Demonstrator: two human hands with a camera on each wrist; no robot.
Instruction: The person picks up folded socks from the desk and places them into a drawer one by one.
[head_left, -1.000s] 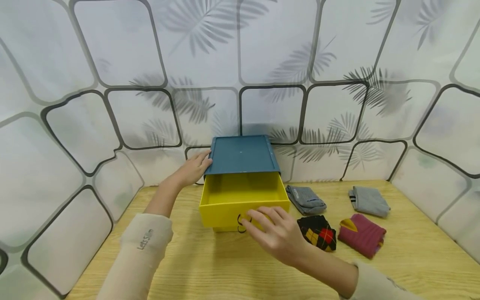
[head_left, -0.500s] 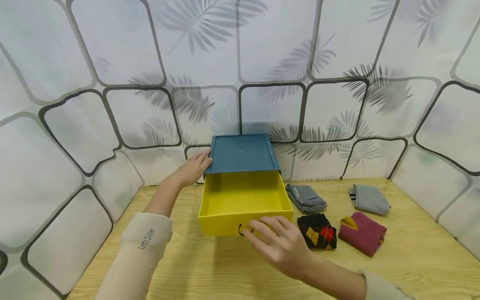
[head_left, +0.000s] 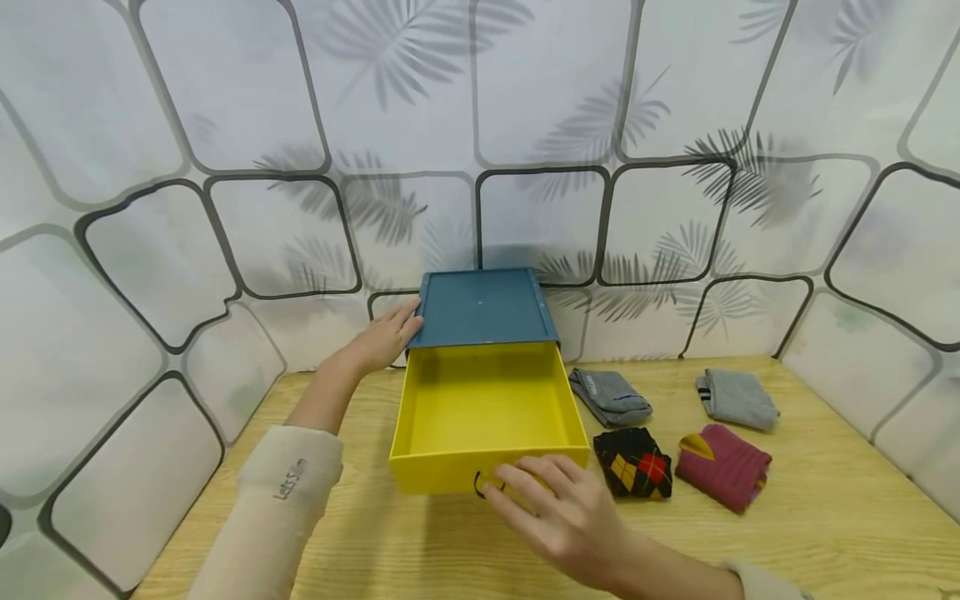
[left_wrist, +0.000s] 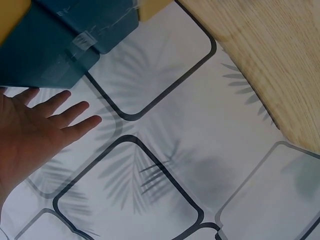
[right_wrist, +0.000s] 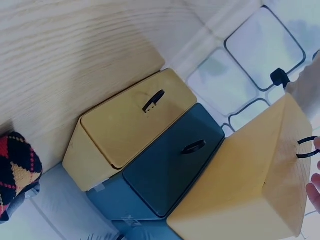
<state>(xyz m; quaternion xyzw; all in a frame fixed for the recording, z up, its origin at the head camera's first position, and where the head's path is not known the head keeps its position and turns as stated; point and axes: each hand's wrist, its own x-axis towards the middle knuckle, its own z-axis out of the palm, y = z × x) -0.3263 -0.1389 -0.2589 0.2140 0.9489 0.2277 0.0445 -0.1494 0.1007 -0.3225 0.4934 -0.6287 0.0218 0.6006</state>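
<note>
A stacked drawer unit with a blue top [head_left: 483,308] stands against the back wall. Its uppermost yellow drawer [head_left: 487,408] is pulled well out, and nothing lies inside it. My right hand [head_left: 566,521] pinches the black ring handle [head_left: 480,483] on that drawer's front; the right wrist view shows the ring handle [right_wrist: 305,147] by the fingertips at its edge. My left hand [head_left: 378,342] rests with straight fingers against the unit's upper left side. In the left wrist view, the left hand [left_wrist: 30,127] has its fingers spread beside the blue casing [left_wrist: 42,50].
Right of the unit lie folded socks: dark grey [head_left: 611,397], black argyle [head_left: 633,464], magenta [head_left: 723,467] and light grey [head_left: 738,398]. Below the pulled drawer are a blue drawer [right_wrist: 175,160] and another yellow drawer [right_wrist: 135,120], both closed. A patterned wall covering [head_left: 540,217] surrounds the wooden table [head_left: 352,533].
The yellow drawer has slid further out toward me, with my right hand moving along on its ring handle. My left hand has stayed at the unit's side.
</note>
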